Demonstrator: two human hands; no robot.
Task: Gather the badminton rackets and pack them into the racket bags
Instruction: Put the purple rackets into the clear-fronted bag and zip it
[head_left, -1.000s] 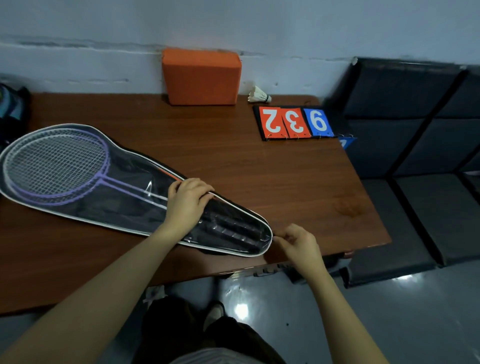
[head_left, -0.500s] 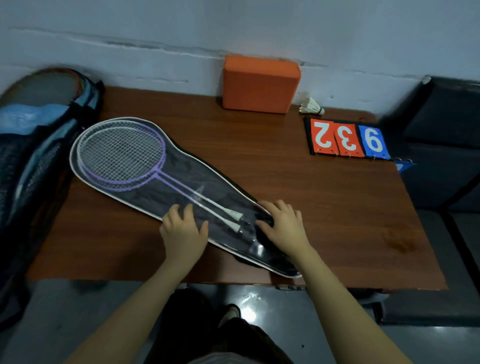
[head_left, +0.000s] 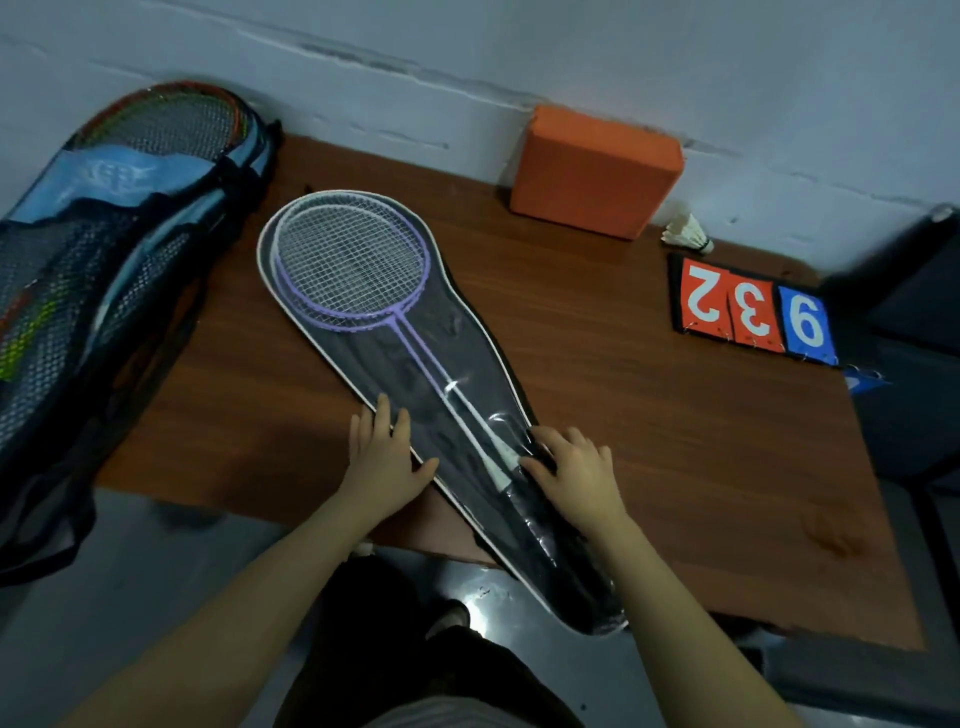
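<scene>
Purple racket (head_left: 358, 275) sits inside clear-fronted racket bag (head_left: 467, 358), lying diagonally on desk (head_left: 649, 415), handle end overhanging the near edge. Left hand (head_left: 387, 462) rests flat on bag's edge, grip open, holding nothing. Right hand (head_left: 576, 473) presses over the handle area, fingers spread. Step: settling the packed bag. Next, probably: check closure, then set it beside blue mesh bag (head_left: 104, 249).

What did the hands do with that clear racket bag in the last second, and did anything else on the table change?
The right hand left the bag's handle end at the table edge and now rests flat on the racket bag, over the grips. The left hand slid from on top of the bag to its near edge, fingers spread. The bag now lies steeper, its handle end past the table edge. The orange block, shuttlecock and score cards stayed put.
</scene>
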